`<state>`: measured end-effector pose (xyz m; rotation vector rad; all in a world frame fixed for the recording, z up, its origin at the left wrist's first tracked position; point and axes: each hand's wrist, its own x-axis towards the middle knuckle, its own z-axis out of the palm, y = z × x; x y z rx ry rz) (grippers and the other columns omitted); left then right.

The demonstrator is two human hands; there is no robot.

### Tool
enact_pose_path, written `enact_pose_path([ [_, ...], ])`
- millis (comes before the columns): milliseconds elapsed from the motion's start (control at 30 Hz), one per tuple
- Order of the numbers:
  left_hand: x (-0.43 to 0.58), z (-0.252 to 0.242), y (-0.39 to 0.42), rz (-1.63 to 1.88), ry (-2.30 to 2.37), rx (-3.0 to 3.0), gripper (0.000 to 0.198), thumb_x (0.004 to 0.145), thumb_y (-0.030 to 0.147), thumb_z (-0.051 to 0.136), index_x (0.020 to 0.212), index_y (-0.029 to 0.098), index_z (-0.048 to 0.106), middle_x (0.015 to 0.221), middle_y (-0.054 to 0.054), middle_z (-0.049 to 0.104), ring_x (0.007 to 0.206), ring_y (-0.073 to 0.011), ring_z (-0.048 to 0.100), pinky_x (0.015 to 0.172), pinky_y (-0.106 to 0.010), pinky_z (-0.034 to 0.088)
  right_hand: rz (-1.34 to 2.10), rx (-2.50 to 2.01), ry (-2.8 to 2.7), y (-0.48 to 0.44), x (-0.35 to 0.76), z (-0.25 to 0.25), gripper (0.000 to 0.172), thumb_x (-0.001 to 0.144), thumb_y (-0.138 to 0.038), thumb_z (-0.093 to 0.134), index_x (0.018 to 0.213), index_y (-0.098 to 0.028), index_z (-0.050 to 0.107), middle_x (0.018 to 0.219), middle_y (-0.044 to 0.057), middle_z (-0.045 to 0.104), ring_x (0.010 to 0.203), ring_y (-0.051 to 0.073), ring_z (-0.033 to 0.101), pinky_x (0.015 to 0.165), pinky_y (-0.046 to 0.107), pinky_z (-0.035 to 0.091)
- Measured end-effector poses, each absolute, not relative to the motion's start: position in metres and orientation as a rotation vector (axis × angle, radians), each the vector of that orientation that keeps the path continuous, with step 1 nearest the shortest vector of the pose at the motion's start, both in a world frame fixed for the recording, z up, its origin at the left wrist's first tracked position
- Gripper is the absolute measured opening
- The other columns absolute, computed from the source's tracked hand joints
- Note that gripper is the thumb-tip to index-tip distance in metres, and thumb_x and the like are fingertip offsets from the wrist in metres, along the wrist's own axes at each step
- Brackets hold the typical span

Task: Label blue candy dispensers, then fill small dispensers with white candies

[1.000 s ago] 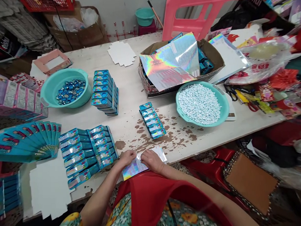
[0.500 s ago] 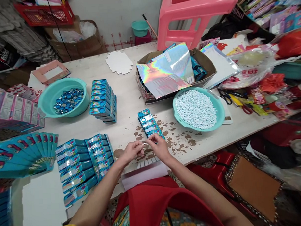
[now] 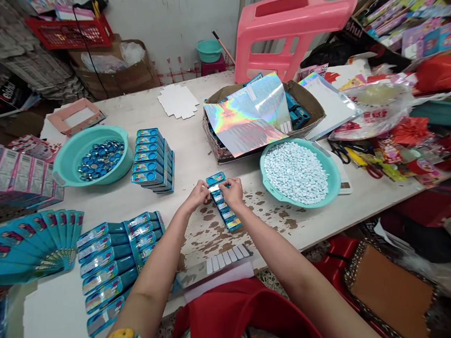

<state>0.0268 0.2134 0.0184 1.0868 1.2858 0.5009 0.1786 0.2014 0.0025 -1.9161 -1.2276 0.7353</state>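
My left hand (image 3: 199,195) and my right hand (image 3: 232,192) meet over a short row of small blue boxes (image 3: 223,207) on the worn table. Each hand is closed in a pinch at one end of a small shiny sticker (image 3: 214,188), which lies on or just above the second box from the far end. Whether it touches the box along its full length, I cannot tell. Near my body, a sticker sheet (image 3: 228,258) with several pale strips lies at the table's front edge.
Left of the hands stand stacked blue boxes (image 3: 151,159) and a teal basin (image 3: 121,160) of blue-and-silver round pieces. Filled blue boxes (image 3: 106,264) lie nearer. On the right are a basin (image 3: 268,187) of pale pellets and a carton (image 3: 219,152) under holographic sheets.
Both hands have moved away from my body with the sticker, from the row's near end to its far part. The near boxes and the sticker sheet now show more fully.
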Motion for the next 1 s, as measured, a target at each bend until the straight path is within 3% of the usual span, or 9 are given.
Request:
enact_pose_path([
  [167,0.04,-0.005,0.208,0.408,1.404,0.987,0.023,0.081,0.026,0.049,0.098,0.017,0.035,0.053,0.007,0.05,0.037,-0.0066,0.045,0.043,-0.018,0.031,0.789,-2.035,-1.171,0.208,0.184,-0.009,0.021,0.062,-0.034,0.067,0.075,-0.02,0.057,0.072,-0.002,0.056,0.062,0.015,0.05,0.063,0.028,0.04],
  [333,0.056,-0.022,0.191,0.321,1.529,0.992,0.023,0.086,0.035,0.04,0.098,0.015,0.037,0.058,0.003,0.051,0.041,-0.008,0.047,0.045,-0.02,0.032,0.792,-2.032,-1.195,0.216,0.194,-0.004,0.017,0.067,-0.034,0.062,0.073,-0.02,0.054,0.067,-0.003,0.056,0.061,0.015,0.051,0.061,0.026,0.039],
  [433,0.043,-0.017,0.176,0.267,1.536,1.075,0.026,0.084,0.039,0.041,0.096,0.016,0.042,0.064,0.001,0.055,0.047,-0.0089,0.048,0.048,-0.021,0.033,0.754,-1.987,-1.223,0.203,0.196,0.014,0.015,0.074,-0.03,0.057,0.083,-0.019,0.055,0.082,0.003,0.06,0.077,0.018,0.054,0.071,0.029,0.042],
  [533,0.016,-0.005,0.141,0.165,1.481,1.185,0.023,0.074,0.037,0.056,0.081,0.016,0.053,0.063,0.0,0.057,0.056,-0.0118,0.05,0.052,-0.022,0.032,0.645,-1.778,-1.389,0.158,0.188,0.033,0.016,0.082,-0.026,0.05,0.096,-0.019,0.054,0.103,0.009,0.057,0.1,0.022,0.05,0.085,0.034,0.039],
  [633,-0.008,0.003,0.089,0.034,1.436,1.26,0.019,0.062,0.032,0.067,0.069,0.016,0.058,0.059,0.0,0.056,0.058,-0.0137,0.048,0.054,-0.024,0.029,0.802,-1.395,-1.74,0.093,0.176,0.035,0.012,0.088,-0.02,0.044,0.092,-0.021,0.055,0.092,0.006,0.059,0.092,0.02,0.052,0.083,0.034,0.042],
  [733,-0.022,0.002,0.038,-0.107,1.379,1.358,0.02,0.063,0.033,0.065,0.074,0.017,0.063,0.064,0.001,0.058,0.061,-0.0145,0.049,0.055,-0.023,0.028,0.967,-1.312,-2.062,0.037,0.168,0.013,0.012,0.086,-0.018,0.05,0.096,-0.021,0.056,0.094,0.006,0.058,0.094,0.021,0.052,0.082,0.034,0.043],
  [1000,-0.03,-0.019,-0.002,-0.113,1.532,1.365,0.013,0.072,0.014,0.048,0.071,0.013,0.061,0.062,0.0,0.055,0.061,-0.0127,0.046,0.056,-0.022,0.028,0.92,-1.374,-2.46,0.002,0.163,-0.035,0.042,0.076,-0.018,0.067,0.115,-0.021,0.054,0.114,0.011,0.054,0.104,0.027,0.047,0.086,0.043,0.042],
])
